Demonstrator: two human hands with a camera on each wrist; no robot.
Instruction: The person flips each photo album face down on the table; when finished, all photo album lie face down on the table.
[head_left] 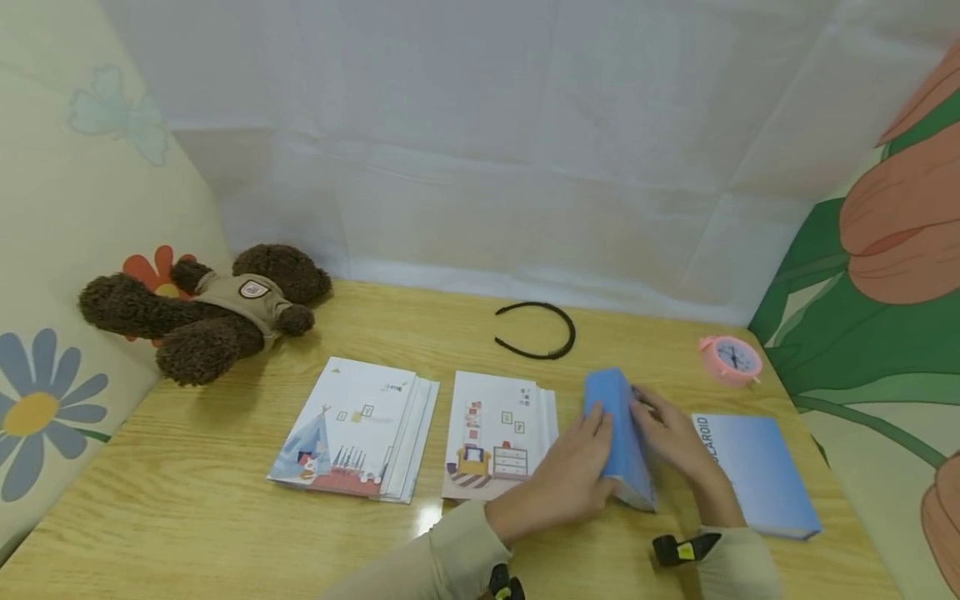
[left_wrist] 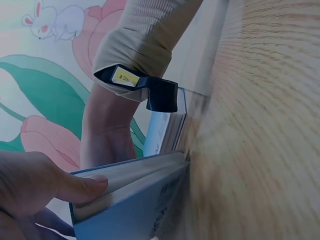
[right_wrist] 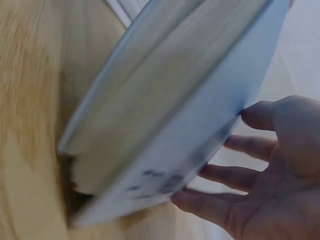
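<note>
A thick blue book (head_left: pixel 617 433) stands tilted on the wooden table between both hands. My left hand (head_left: pixel 566 471) grips it from the left. In the left wrist view the left thumb (left_wrist: pixel 82 187) lies across the page edges, with the fingers on the far side of the book. My right hand (head_left: pixel 675 433) is on the book's other side. Its fingertips touch the cover (right_wrist: pixel 200 145) in the right wrist view, fingers spread and mostly straight. Right of the hands lies a second blue book (head_left: pixel 768 471), partly lettered "LAROID".
Two piles of white illustrated books, one at left (head_left: pixel 352 425) and one mid-table (head_left: pixel 491 433), lie on the table (head_left: pixel 225 517). Behind them is a black headband (head_left: pixel 573 333). A pink alarm clock (head_left: pixel 731 361) sits back right, a brown teddy bear (head_left: pixel 225 304) back left.
</note>
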